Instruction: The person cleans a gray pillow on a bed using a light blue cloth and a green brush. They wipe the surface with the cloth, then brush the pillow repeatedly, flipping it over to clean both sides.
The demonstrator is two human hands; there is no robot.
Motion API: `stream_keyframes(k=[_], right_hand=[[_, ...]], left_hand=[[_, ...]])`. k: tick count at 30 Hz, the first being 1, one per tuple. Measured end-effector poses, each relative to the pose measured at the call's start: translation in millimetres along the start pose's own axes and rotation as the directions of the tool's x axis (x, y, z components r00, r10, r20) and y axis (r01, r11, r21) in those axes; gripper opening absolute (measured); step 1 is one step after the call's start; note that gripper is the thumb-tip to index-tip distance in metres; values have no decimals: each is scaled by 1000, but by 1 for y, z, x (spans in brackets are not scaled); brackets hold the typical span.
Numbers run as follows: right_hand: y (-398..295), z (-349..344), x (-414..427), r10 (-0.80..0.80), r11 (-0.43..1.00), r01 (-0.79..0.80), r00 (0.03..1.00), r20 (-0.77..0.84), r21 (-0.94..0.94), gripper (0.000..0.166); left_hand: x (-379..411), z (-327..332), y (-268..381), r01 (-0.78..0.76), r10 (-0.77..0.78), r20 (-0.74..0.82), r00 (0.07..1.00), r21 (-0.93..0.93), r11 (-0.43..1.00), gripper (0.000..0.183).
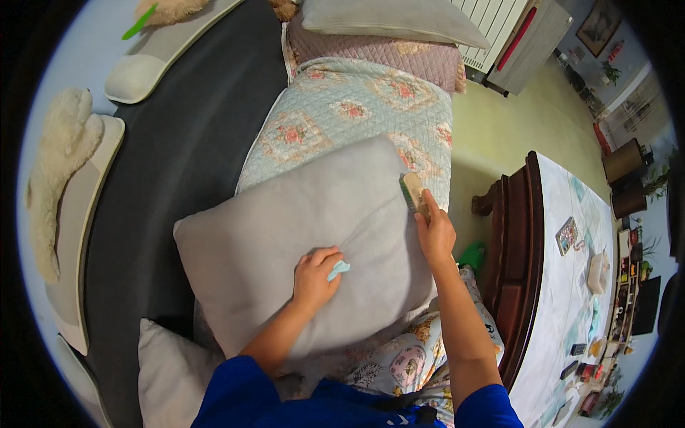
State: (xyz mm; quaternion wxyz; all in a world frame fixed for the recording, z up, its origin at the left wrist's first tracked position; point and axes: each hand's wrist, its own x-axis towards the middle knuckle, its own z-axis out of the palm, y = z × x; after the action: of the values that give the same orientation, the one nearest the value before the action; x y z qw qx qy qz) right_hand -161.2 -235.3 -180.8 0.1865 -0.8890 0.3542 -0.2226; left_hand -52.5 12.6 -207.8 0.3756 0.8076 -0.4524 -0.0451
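Observation:
A large grey cushion (299, 214) lies before me, partly over a floral quilted cover (342, 112). My right hand (436, 232) grips a wooden scrub brush (415, 187) by one end, at the cushion's right edge. The brush's green bristles face left, against the grey fabric. Near the cushion's middle, my left hand (316, 275) presses down with a small light-blue cloth (338, 270) held under its fingers. Creases run across the fabric between both hands.
On the right stands a dark wooden table (567, 257) with a marble-look top, bearing a phone case (567, 235) and a tissue box (598, 273). Another grey cushion (171, 369) leans at lower left. A plush toy (67, 160) rests on the backrest, and a grey pillow (385, 18) lies at the far end.

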Motion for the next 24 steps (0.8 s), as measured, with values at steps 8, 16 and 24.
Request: stream_keyframes(k=[8, 16, 24], right_hand=[[4, 35, 8, -101, 995, 101, 995, -9, 6, 51], [-33, 73, 17, -202, 977, 199, 978, 44, 70, 53], [-58, 81, 19, -346, 932, 335, 936, 68, 138, 53]], left_hand=[[-2, 11, -1, -27, 27, -33, 999, -16, 1000, 36], [-8, 11, 0, -32, 33, -24, 999, 17, 999, 35], [-11, 22, -3, -45, 47, -30, 998, 54, 998, 33]])
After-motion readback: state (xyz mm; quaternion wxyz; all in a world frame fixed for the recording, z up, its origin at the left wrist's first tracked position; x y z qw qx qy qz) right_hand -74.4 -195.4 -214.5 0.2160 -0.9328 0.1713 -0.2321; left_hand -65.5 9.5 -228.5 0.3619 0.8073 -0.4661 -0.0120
